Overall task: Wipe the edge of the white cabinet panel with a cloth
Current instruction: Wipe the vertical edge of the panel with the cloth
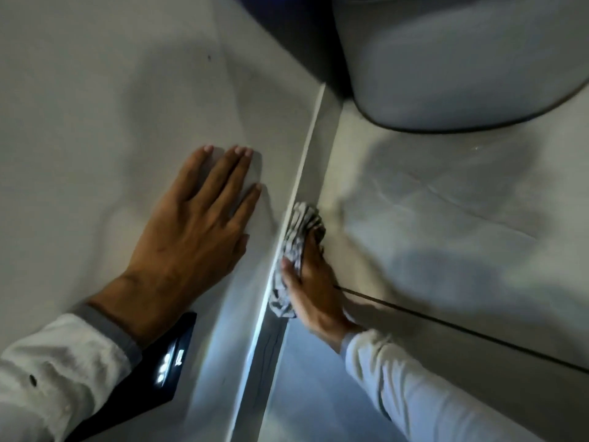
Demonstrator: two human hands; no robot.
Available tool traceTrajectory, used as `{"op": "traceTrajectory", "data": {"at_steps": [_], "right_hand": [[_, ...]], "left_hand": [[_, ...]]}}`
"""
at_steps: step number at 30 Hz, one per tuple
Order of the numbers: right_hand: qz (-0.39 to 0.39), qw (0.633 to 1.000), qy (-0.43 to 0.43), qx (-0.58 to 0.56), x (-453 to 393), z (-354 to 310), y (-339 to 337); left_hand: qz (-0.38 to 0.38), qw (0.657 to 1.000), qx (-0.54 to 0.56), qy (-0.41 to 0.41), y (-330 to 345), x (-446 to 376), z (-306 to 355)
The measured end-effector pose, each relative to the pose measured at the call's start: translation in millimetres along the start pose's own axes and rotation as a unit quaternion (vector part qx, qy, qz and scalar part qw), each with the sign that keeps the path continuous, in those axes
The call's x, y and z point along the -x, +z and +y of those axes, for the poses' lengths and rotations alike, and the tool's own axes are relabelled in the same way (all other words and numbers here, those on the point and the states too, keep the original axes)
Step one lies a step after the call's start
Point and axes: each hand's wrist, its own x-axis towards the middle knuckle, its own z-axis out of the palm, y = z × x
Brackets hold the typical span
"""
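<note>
Striped cloth (298, 250) x1, bunched in right hand (314, 288) vs panel edge (288, 224); left hand (191, 237) flat, empty.

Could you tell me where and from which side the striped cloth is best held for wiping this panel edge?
Grip the cloth at its bunched middle, coming from the right, as the right hand does: the wad lies against the panel edge, so its outer side is free while the left hand lies flat on the panel.

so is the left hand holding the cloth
No, the left hand lies flat and empty on the white cabinet panel, while the right hand presses the striped cloth against the panel's edge.
</note>
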Motion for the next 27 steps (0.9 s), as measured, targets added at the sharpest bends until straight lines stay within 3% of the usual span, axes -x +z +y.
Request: {"op": "traceTrajectory", "data": {"at_steps": [5, 9, 12, 17, 19, 22, 27], "right_hand": [[0.005, 1.0, 0.011, 0.006, -93, -22, -42], [0.02, 0.999, 0.033, -0.013, -157, -41, -69], [0.038, 0.999, 0.01, -0.033, -114, -29, -37], [-0.074, 0.997, -0.013, 0.013, 48, 14, 18], [-0.098, 0.995, 0.0, 0.003, 53, 16, 19], [-0.059, 0.998, 0.013, -0.006, -15, -2, -2], [-0.012, 1.0, 0.026, 0.003, -153, -39, -71]], "left_hand": [[0.022, 1.0, 0.006, 0.012, 5, 1, 0], [-0.015, 1.0, 0.002, 0.013, 2, 0, -2], [-0.052, 0.998, -0.013, 0.029, 7, -2, -1], [-0.06, 0.998, -0.022, 0.025, 9, -1, 4], [-0.063, 0.998, -0.022, 0.019, 8, 1, 6], [-0.047, 0.999, 0.026, 0.007, 2, 4, 9], [-0.051, 0.999, 0.013, 0.011, -2, 8, 9]]}}
